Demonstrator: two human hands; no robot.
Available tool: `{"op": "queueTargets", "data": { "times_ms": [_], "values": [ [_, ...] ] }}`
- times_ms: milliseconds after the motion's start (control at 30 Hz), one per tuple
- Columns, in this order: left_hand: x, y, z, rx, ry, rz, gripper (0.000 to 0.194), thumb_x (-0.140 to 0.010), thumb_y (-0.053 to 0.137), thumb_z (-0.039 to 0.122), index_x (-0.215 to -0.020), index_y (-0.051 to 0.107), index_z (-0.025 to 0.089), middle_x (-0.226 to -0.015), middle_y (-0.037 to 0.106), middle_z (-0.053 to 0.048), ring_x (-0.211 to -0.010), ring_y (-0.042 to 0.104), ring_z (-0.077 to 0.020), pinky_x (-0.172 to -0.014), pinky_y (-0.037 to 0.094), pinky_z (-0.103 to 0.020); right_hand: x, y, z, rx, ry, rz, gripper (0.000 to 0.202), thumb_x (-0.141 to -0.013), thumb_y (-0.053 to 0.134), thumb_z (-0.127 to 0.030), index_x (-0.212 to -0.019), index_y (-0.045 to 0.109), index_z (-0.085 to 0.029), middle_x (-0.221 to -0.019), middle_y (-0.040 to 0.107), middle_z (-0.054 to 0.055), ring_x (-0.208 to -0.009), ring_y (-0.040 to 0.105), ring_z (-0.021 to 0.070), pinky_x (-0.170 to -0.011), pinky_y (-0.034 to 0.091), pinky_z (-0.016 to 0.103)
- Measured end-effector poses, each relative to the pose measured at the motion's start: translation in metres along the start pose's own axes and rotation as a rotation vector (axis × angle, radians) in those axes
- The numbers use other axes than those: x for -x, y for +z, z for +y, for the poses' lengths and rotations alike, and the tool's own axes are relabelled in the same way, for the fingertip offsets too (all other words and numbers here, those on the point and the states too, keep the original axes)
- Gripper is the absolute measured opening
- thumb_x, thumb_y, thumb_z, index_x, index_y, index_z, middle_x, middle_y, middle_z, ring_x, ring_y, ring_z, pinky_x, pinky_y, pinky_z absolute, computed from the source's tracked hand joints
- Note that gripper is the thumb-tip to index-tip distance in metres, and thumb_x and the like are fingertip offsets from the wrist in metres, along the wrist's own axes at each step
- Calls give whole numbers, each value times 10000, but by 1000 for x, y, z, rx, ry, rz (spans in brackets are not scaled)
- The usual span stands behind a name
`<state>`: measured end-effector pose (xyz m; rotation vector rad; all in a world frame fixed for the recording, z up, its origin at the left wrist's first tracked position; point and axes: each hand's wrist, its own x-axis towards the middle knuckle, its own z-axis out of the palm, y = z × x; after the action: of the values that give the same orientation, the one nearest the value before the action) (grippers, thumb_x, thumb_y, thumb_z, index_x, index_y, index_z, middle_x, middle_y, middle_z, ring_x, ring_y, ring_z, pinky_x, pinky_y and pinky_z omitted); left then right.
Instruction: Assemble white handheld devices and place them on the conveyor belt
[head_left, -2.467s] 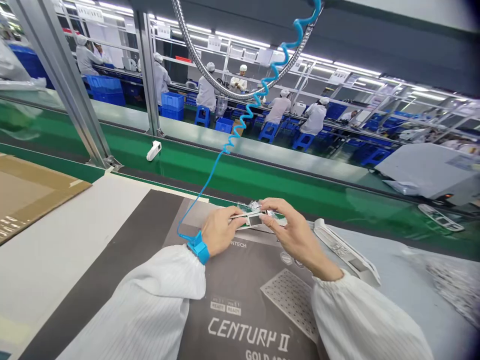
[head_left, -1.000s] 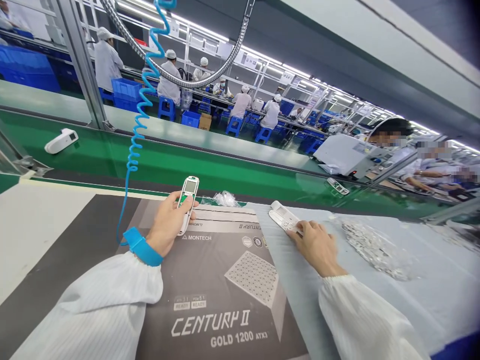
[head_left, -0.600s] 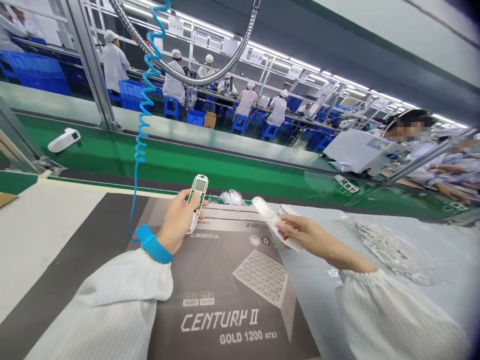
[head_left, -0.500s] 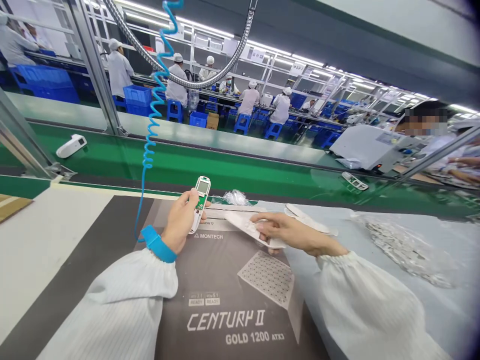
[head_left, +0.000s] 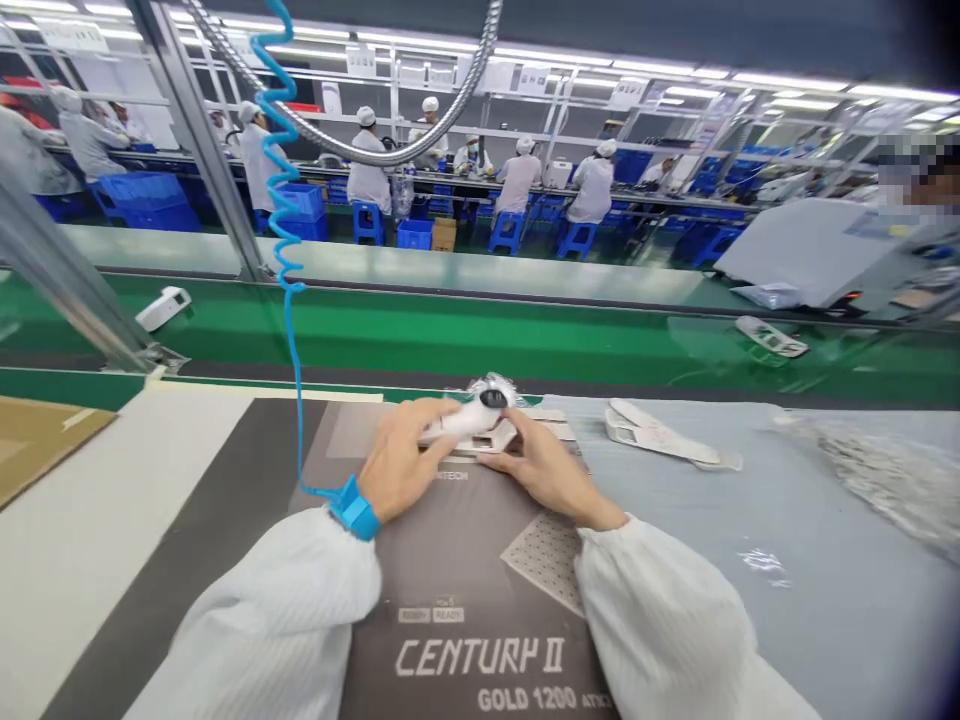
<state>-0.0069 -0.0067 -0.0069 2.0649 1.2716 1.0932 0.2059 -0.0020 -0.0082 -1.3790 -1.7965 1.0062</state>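
Observation:
Above the far end of a dark printed box [head_left: 450, 560], my left hand [head_left: 405, 450] is closed on a white device [head_left: 463, 420] with a dark oval window. My right hand [head_left: 536, 460] grips a white casing part [head_left: 487, 440] at its right end, just below the device. The two pieces are close together or touching; motion blur hides which. A blue wrist strap [head_left: 355, 510] with a coiled cord is on my left wrist. Clear crinkled plastic lies behind the pieces.
White shells [head_left: 664, 435] and a plastic bag of small parts [head_left: 885, 470] lie to the right. Beyond runs a green conveyor [head_left: 450, 335] carrying a white unit [head_left: 163, 308] and an open casing [head_left: 771, 338]. A blue coiled cord [head_left: 281, 210] hangs at left. People sit farther back.
My hands have come together over the box. The device has turned from upright, circuit side showing, to nearly level with its white outside showing. The camera view has shifted.

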Motion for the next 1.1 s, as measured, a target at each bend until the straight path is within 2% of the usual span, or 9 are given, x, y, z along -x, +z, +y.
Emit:
{"op": "queueTargets", "data": {
  "times_ms": [100,200,367,567,733,833,900,1000,1100],
  "values": [
    [4,8,-4,-70,74,-76,322,-895,575,349,-1184,655,233,-1225,691,-72,-1154,619,-257,-1049,451,-455,3,1,-1,-186,-49,56,489,-612,818,-229,-1059,621,-198,-1042,672,40,-972,602,213,-911,457,365],
    [2,10,-10,-93,-14,-99,397,-891,543,489,-1207,650,274,-1218,697,-51,-1096,656,-289,-966,521,-441,2,-1,0,-478,10,-32,607,-523,887,-239,-1073,632,-213,-1055,679,36,-962,627,211,-897,497,361],
    [-3,3,-12,-116,-131,-75,433,-846,515,640,-1160,658,379,-1136,727,20,-1003,700,-313,-835,582,-437,0,0,-3,-631,23,8,536,-581,869,-439,-1029,680,-212,-1022,724,39,-953,665,212,-910,509,357],
    [2,17,0,-117,-126,-70,496,-883,457,612,-1264,594,325,-1254,683,7,-1096,672,-283,-847,581,-375,-6,17,-13,-748,-25,166,552,-644,757,-652,-955,689,-201,-1006,734,54,-1001,653,227,-956,480,358],
    [10,36,29,-397,-8,-223,516,-950,392,502,-1349,533,208,-1204,699,-126,-931,718,-322,-760,556,-406,-13,36,-20,-1334,290,330,490,-813,471,-718,-775,564,-239,-545,553,-41,-600,612,174,-671,528,332],
    [8,36,40,-563,-7,-373,501,-954,413,513,-1274,586,169,-1001,748,-152,-824,723,-344,-721,531,-411,-12,33,-22,-1421,374,324,452,-840,427,-645,-619,441,-251,-396,292,-80,-408,418,139,-504,443,289],
    [4,31,39,-595,-37,-397,505,-968,373,531,-1200,621,157,-914,748,-161,-816,718,-353,-716,519,-414,-10,28,-22,-1428,340,232,476,-869,418,-640,-625,474,-235,-430,359,-64,-446,461,136,-548,470,294],
    [1,22,30,-546,-139,-296,469,-984,347,509,-1138,635,172,-922,744,-151,-864,710,-345,-727,513,-417,-7,25,-25,-1426,239,41,415,-905,498,-591,-806,615,-205,-701,629,-5,-723,638,156,-762,528,307],
    [3,17,23,-383,-112,-23,414,-961,459,468,-1275,548,213,-1176,697,-121,-1084,655,-299,-877,504,-415,-3,34,-28,-1375,127,-5,344,-907,574,-518,-975,663,-193,-978,701,35,-999,648,179,-934,503,318]
  ]
}}
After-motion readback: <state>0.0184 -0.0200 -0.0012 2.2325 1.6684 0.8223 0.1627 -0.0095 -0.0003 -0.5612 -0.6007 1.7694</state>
